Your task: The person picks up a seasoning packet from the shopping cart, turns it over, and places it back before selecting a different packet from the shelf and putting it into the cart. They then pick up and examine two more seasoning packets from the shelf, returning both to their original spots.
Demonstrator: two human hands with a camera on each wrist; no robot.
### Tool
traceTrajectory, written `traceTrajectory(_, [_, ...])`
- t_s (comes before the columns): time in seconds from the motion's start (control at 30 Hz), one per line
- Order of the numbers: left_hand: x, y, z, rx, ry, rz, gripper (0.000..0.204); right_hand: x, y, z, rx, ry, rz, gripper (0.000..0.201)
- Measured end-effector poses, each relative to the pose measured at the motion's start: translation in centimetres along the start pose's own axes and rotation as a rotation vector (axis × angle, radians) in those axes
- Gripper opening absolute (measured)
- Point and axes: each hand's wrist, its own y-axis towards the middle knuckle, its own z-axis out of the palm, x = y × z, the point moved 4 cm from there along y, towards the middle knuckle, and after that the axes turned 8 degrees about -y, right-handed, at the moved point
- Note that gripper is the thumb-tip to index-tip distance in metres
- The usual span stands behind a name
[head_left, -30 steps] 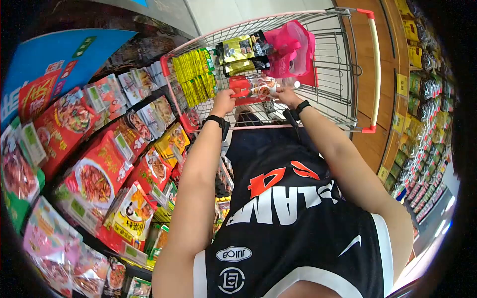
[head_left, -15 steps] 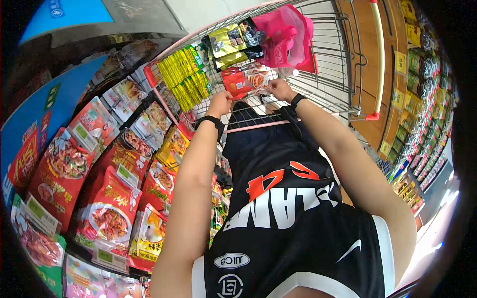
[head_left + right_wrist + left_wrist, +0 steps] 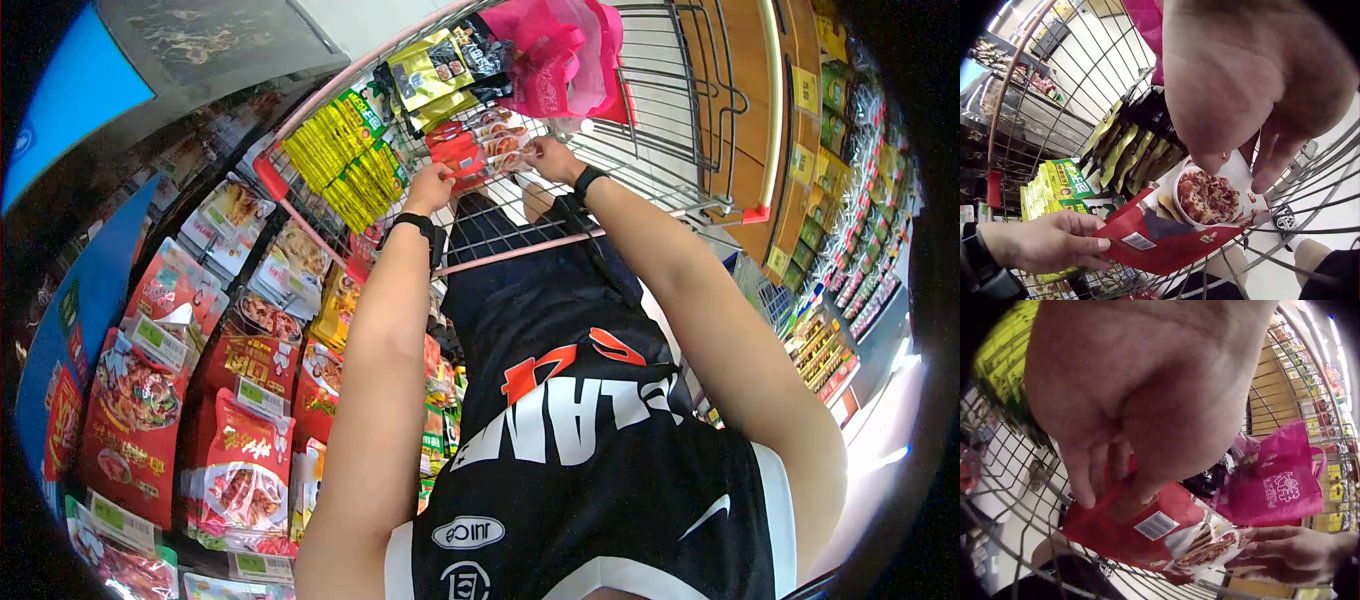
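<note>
In the shopping cart (image 3: 470,262), a red packet (image 3: 468,160) with a barcode and a picture of a bowl of food spans both hands. My left hand (image 3: 430,188) pinches its left end between thumb and fingers, as the right wrist view shows. My right hand (image 3: 552,160) grips the opposite, pictured end, its fingertips over the white part (image 3: 1232,164). In the head view, similar red packaging with bowl pictures (image 3: 495,120) lies just behind it. Both hands are low inside the cart, near its wire side on the person's side.
Yellow-green packets (image 3: 335,150) stand in rows at the cart's left end. Gold and black pouches (image 3: 430,72) lie beside a pink bag (image 3: 560,60). Shelves of red food packets (image 3: 240,465) flank the left; another shelf (image 3: 835,150) runs along the right.
The cart and both hands have shifted up and left in the head view, while the left shelf has swung lower. The red packet has turned its front more into view; both hands keep hold of it.
</note>
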Motion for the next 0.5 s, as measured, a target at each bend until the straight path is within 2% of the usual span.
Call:
traceTrajectory(0.17, [1.5,1.1,-0.2,-0.063,-0.038,-0.079,0.019,-1.2,1.6,0.7,-0.004,0.077,-0.016,0.051])
traceTrajectory(0.2, [1.2,1.1,-0.6,-0.08,0.018,-0.064,0.023,-0.2,1.3,-0.2,0.052,0.034,0.016,0.063])
traceTrajectory(0.3, [0.7,0.8,-1.4,-0.21,0.117,-0.089,0.028,0.7,1.4,-0.6,0.102,0.1,0.07,0.071])
traceTrajectory(0.33, [0.0,0.4,-1.8,-0.233,0.128,-0.121,0.03,0.7,1.9,-0.3,0.081,0.082,0.028,0.076])
traceTrajectory(0.4, [-1.0,0.1,-2.5,-0.28,0.148,-0.185,0.034,1.0,2.1,-0.4,0.079,0.081,0.046,0.075])
traceTrajectory(0.5, [0.0,0.4,-1.9,-0.291,0.135,-0.207,0.038,0.9,2.7,-0.2,0.064,0.072,0.041,0.073])
